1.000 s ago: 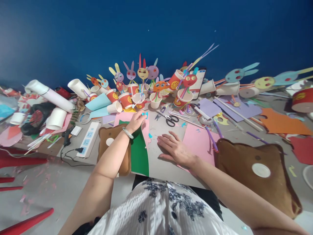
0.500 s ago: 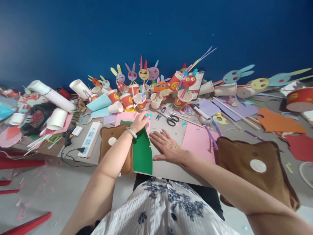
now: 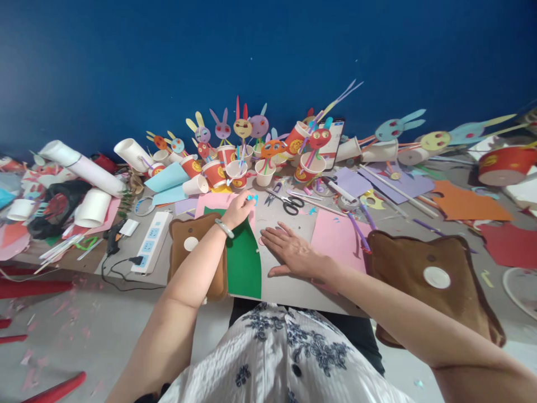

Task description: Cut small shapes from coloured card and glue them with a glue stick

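Observation:
My left hand (image 3: 240,208) is closed, pinching a small bright-blue paper scrap (image 3: 252,198) at the fingertips. It is above a green paper sheet (image 3: 243,260) and the edge of a pink sheet (image 3: 210,201). My right hand (image 3: 291,249) lies flat, palm down, on the grey tabletop (image 3: 268,288), fingers stretched to the left. Beyond the hands lie black-handled scissors (image 3: 290,206) and a smaller pair of snips (image 3: 273,193). A second pink sheet (image 3: 331,235) lies right of my right hand.
Paper cups with rabbit-faced figures (image 3: 243,127) line the back by the blue wall. A phone (image 3: 333,144) leans among them. Brown cushion-like pouches (image 3: 432,302) flank the work spot, with a power strip (image 3: 151,242) at left. Purple paper (image 3: 398,187) and orange paper (image 3: 465,200) lie right.
The view has shifted slightly. My right hand has slid a little to the right relative to the green sheet, staying flat. My left hand still pinches the blue scrap.

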